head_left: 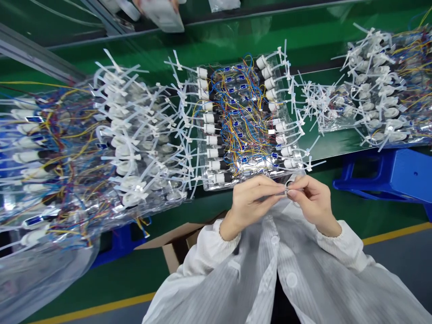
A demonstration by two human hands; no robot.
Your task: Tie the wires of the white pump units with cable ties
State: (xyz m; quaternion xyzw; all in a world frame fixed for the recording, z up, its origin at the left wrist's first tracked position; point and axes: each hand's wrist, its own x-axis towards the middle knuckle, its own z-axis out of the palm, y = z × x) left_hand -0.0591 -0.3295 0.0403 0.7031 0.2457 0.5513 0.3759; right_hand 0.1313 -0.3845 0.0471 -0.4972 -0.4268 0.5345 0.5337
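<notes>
My left hand [254,195] is closed in a pinch, its fingertips meeting those of my right hand [312,198] in front of my chest. Between the two lies a small pale piece [286,190] with a dark loop beside it; its kind is too small to make out. My right thumb and fingers are pressed together on it. Just beyond my hands, a tray-like clear plastic sheet [219,185] carries two columns of white cylindrical parts [213,153]. Blue, yellow and red wires [243,121] tangle between the columns, and translucent tubes [299,121] with white clips stick out on both sides.
More wired parts with white tubes [124,135] are piled at the left, and another pile [384,90] stands at the right. A blue stool [408,175] is on the right, and an open cardboard box [175,243] below the bench. Across the bench, a person's hand holds a white object [164,13].
</notes>
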